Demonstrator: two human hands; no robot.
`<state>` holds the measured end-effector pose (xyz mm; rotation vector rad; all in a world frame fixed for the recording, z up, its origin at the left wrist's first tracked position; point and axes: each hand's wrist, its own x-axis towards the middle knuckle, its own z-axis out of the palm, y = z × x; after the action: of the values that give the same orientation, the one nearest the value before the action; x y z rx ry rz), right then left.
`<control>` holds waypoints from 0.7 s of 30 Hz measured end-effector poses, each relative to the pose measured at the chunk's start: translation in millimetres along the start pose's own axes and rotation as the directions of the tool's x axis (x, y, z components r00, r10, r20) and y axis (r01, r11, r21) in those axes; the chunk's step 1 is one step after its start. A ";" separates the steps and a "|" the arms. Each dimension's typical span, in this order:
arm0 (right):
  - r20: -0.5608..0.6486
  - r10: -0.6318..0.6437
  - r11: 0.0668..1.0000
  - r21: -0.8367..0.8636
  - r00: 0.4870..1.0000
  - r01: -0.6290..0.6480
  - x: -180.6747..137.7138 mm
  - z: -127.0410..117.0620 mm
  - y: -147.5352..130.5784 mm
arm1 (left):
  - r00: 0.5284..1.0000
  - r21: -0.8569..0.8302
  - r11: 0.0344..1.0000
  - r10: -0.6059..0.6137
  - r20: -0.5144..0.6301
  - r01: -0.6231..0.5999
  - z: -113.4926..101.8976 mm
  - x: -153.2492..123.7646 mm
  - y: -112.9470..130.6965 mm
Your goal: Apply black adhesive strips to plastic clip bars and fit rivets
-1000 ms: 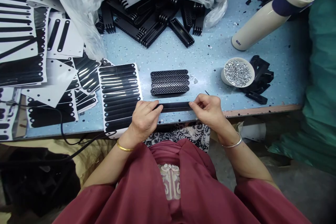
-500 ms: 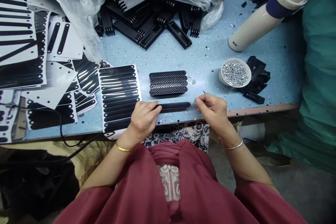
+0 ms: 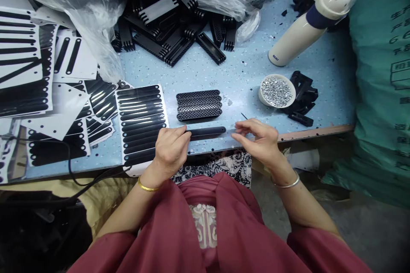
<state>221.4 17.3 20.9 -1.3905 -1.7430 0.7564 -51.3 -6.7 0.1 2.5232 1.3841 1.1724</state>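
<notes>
My left hand (image 3: 171, 149) is closed round the left end of a long black plastic bar (image 3: 208, 131), which lies near the table's front edge. The bar's rounded right end, with a small hole, is uncovered. Just to its right is my right hand (image 3: 258, 138), thumb and forefinger slightly apart, with a faint see-through sliver by their tips. A thin dark pointed tool (image 3: 244, 116) sticks out from behind its fingers; the rest of it is hidden. Beyond the bar, several black lattice-faced bars (image 3: 199, 106) lie side by side. A sheet of black stickers (image 3: 142, 123) lies left of them.
A white bowl of small metal parts (image 3: 277, 91) stands at right, beside black pieces (image 3: 303, 98) and a cream bottle (image 3: 297, 34). Black plastic parts (image 3: 179, 30) are heaped at the back under clear plastic. More sticker sheets (image 3: 68, 102) cover the left; a green sack (image 3: 378, 94) bounds the right.
My right thumb and forefinger have parted from a pinch, and a see-through sliver shows by them. My left hand keeps hold of the bar. The whole view has shifted slightly.
</notes>
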 end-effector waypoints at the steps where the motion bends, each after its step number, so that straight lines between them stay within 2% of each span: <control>1: 0.048 0.016 0.998 0.061 0.999 -0.019 3.2 2.3 -0.1 | 1.000 0.001 1.000 -0.014 -0.001 0.014 0.1 1.0 1.1; 4: 0.177 0.057 0.985 0.151 0.983 -0.084 16.1 10.5 1.3 | 0.998 0.005 0.998 -0.059 0.021 0.059 0.4 1.5 1.7; 8: 0.299 0.085 0.980 0.148 0.951 -0.134 30.5 19.9 5.4 | 0.997 0.001 0.997 -0.071 0.043 0.071 -0.4 -1.2 -2.6; 11: 0.321 0.104 0.980 0.127 0.941 -0.152 35.8 25.6 8.0 | 0.994 -0.034 0.996 -0.082 0.066 0.085 -1.7 -2.2 -5.9; 21: 0.399 0.142 0.939 0.236 0.906 -0.251 46.1 32.3 10.0 | 0.995 -0.066 0.994 -0.078 0.063 0.083 -1.6 -0.2 -7.6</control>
<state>194.1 64.9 4.7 -1.2952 -1.6991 1.4094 -57.8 -2.8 -1.6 2.4116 1.3926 1.1011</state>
